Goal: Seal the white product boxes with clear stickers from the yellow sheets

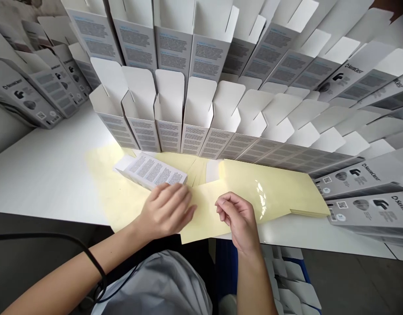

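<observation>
My left hand (168, 209) hovers over the yellow sheets, back up, fingers loosely bent and thumb apart, with nothing visible in it. Just beyond its knuckles a printed carton (152, 169) lies on its side. My right hand (238, 216) is closed in a pinch above a yellow sheet (204, 205); whatever its fingertips hold, if anything, is too small to make out. To its right lies a stack of yellow backing sheets (280, 186), with several small white shiny marks (261, 199) on the top one. Whether these are clear stickers or glare I cannot tell.
Rows of upright cartons with raised flaps (197, 140) line the back of the white table (50, 175). More cartons stand at the left (30, 96) and right (368, 205). A black cable (73, 240) crosses my left forearm. Below the table edge are more cartons (296, 288).
</observation>
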Demonstrator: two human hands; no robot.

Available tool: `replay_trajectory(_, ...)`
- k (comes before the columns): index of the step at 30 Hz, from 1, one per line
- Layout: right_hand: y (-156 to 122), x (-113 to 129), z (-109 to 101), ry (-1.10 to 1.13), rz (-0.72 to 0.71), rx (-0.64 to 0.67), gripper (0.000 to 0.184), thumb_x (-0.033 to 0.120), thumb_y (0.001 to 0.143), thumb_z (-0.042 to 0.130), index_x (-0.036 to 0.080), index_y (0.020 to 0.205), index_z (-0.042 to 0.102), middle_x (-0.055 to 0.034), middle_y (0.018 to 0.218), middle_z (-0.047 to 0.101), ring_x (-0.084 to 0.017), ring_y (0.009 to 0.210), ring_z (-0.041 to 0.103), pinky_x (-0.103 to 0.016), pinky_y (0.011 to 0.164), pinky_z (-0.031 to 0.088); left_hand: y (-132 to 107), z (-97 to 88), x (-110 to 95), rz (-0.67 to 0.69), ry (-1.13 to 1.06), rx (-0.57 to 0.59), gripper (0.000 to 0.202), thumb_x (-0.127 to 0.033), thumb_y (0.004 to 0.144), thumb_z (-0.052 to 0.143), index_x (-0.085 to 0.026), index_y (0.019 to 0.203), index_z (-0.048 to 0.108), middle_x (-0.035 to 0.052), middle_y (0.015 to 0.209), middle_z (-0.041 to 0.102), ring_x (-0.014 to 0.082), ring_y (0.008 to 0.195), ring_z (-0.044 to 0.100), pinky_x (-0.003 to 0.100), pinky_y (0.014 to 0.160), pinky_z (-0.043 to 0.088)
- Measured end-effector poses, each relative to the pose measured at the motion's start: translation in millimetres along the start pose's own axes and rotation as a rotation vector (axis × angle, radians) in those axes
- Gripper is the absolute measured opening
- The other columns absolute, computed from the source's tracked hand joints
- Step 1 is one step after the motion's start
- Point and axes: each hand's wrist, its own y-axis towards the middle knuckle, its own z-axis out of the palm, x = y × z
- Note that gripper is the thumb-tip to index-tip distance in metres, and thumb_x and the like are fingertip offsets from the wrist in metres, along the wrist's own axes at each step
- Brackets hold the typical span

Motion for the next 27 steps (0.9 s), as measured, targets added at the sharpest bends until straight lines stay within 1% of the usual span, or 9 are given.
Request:
replay_trajectory(2,2,-3,6,0.042,-0.011,-0.019,0.024,0.038,0.082,0.068,0.017,0.069,0.067,0.0012,0.063,0.056,-0.006,0.051,0.044,-0.019,0.045,0.028,-7,2.2,4,-0.191,0.107,0.044,0.040,-0.033,0.082,0.070,-0.007,0.112,0.064,0.0182,0.108,0.073,0.0332,0.102,0.068,0.045,0.086,0.049)
replay_trajectory(3,4,-4,10,0.082,-0.018,-0.028,0.025,0.040,0.082,0.068,0.017,0.072,0.068,0.0009,0.063,0.057,-0.006,0.050,0.045,-0.019,0.044,0.027,-10,4.4,5,-0.261,0.142,0.077,0.049,-0.039,0.082,0.068,-0.005,0.118,0.062,0.0210,0.116,0.070,0.0365,0.109,0.065,0.048,0.091,0.047)
replay_trajectory(5,8,-7,22,0.176,-0.025,-0.040,0.024,0.041,0.081,0.069,0.018,0.074,0.069,0.0007,0.064,0.058,-0.005,0.049,0.044,-0.019,0.043,0.025,-17,10.2,6,-0.327,0.176,0.133,0.061,-0.044,0.082,0.065,-0.003,0.126,0.057,0.0238,0.127,0.064,0.0395,0.118,0.061,0.050,0.099,0.043)
replay_trajectory(7,13,-9,35,0.269,-0.009,-0.039,0.023,0.040,0.078,0.071,0.017,0.074,0.069,0.0008,0.063,0.059,-0.005,0.047,0.044,-0.019,0.041,0.023,-22,16.5,7,-0.326,0.197,0.148,0.060,-0.041,0.083,0.065,-0.004,0.130,0.055,0.0235,0.130,0.063,0.0385,0.119,0.061,0.050,0.103,0.041)
replay_trajectory(9,19,-11,47,0.337,0.033,-0.029,0.023,0.039,0.075,0.073,0.017,0.072,0.068,0.0011,0.062,0.059,-0.005,0.046,0.043,-0.018,0.041,0.022,-26,21.5,6,-0.315,0.217,0.133,0.057,-0.035,0.083,0.065,-0.005,0.131,0.055,0.0225,0.129,0.064,0.0369,0.119,0.062,0.048,0.104,0.040)
replay_trajectory(12,26,-14,61,0.373,0.079,-0.019,0.023,0.037,0.072,0.075,0.017,0.069,0.066,0.0021,0.060,0.057,-0.004,0.044,0.041,-0.018,0.040,0.022,-28,25.3,5,-0.319,0.230,0.107,0.056,-0.030,0.082,0.066,-0.006,0.131,0.055,0.0224,0.129,0.064,0.0366,0.120,0.062,0.048,0.103,0.041)
replay_trajectory(15,30,-17,71,0.379,0.096,-0.032,0.024,0.036,0.072,0.076,0.016,0.066,0.064,0.0028,0.058,0.056,-0.004,0.044,0.040,-0.018,0.040,0.022,-28,26.0,5,-0.325,0.233,0.091,0.053,-0.029,0.081,0.066,-0.005,0.128,0.057,0.0231,0.127,0.065,0.0369,0.118,0.062,0.048,0.101,0.043)
replay_trajectory(20,32,-19,80,0.375,0.098,-0.061,0.024,0.035,0.071,0.076,0.016,0.064,0.064,0.0029,0.056,0.055,-0.004,0.044,0.039,-0.018,0.041,0.024,-26,25.8,4,-0.328,0.228,0.076,0.049,-0.028,0.081,0.066,-0.005,0.125,0.059,0.0227,0.126,0.066,0.0363,0.116,0.064,0.048,0.099,0.044)
replay_trajectory(27,34,-21,81,0.330,0.057,-0.066,0.025,0.035,0.073,0.076,0.017,0.063,0.061,0.0039,0.055,0.053,-0.005,0.045,0.039,-0.020,0.042,0.026,-25,25.1,4,-0.337,0.208,0.082,0.048,-0.027,0.083,0.065,-0.003,0.124,0.059,0.0238,0.126,0.065,0.0364,0.117,0.064,0.048,0.099,0.042)
